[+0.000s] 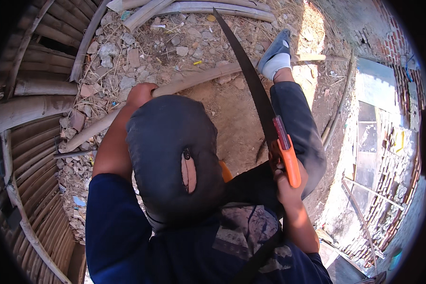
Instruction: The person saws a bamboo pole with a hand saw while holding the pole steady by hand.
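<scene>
My right hand [290,185] is closed round the orange handle of a hand saw [248,71]. Its long, dark, curved blade points away from me, with its toothed edge toward the left. A pale pole [194,79], bamboo or wood, lies across the ground in front of me. My left hand [142,93] grips this pole left of centre, partly hidden behind my raised knee. That knee [170,128] is in dark trousers with a tear showing skin. My right foot, in a dark slipper [275,52] and white sock, is at the pole, covering part of it.
Several cut poles [217,8] lie at the far edge. Stones and brick rubble [108,53] with dry straw cover the ground. A slatted bamboo wall [38,175] stands at the left, a worn brick wall [388,175] at the right. A thin pole [341,106] lies near the right side.
</scene>
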Demonstrator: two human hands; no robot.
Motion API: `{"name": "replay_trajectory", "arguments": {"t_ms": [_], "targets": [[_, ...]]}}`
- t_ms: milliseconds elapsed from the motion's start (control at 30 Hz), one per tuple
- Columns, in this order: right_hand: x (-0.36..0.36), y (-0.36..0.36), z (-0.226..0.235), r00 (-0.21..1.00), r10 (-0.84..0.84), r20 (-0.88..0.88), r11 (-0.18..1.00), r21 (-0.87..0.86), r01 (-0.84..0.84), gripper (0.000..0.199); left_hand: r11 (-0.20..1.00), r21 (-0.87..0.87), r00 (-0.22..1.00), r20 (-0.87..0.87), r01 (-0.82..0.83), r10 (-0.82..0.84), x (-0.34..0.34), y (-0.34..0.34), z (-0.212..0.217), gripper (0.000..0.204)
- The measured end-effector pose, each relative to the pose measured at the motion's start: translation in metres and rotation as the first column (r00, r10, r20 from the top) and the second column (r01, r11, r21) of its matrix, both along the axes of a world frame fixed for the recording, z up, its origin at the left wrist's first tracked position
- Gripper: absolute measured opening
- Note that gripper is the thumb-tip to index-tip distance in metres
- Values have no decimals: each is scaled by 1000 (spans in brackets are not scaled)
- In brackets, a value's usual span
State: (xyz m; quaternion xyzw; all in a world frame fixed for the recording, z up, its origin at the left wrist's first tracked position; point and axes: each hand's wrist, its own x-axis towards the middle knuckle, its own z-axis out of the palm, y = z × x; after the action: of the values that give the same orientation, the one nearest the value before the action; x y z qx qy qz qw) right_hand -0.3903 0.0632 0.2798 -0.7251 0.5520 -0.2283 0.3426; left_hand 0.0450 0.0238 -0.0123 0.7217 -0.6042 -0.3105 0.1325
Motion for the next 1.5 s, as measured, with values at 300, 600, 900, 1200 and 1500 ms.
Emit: {"name": "replay_trajectory", "arguments": {"t_ms": [300, 600, 900, 1200, 1500], "targets": [[-16, 1, -27, 971, -222, 91, 932, 313, 184, 15, 972, -169, 981, 78, -164, 179, -32, 4, 1, 51], [-25, -18, -59, 956, -280, 83, 874, 433, 218, 13, 989, -82, 972, 194, -120, 134, -38, -6, -12, 61], [-32, -23, -44, 963, -266, 47, 846, 489, 210, 14, 994, -35, 970, 219, -105, 110, -45, 1, -16, 60], [-42, -25, -34, 976, -217, 25, 827, 536, 171, 19, 991, -45, 966, 221, -129, 136, -57, 7, -11, 61], [-35, -34, -37, 990, -141, 25, 814, 572, 102, 23, 995, 32, 959, 273, -94, 82, -52, -3, -13, 67]]}}
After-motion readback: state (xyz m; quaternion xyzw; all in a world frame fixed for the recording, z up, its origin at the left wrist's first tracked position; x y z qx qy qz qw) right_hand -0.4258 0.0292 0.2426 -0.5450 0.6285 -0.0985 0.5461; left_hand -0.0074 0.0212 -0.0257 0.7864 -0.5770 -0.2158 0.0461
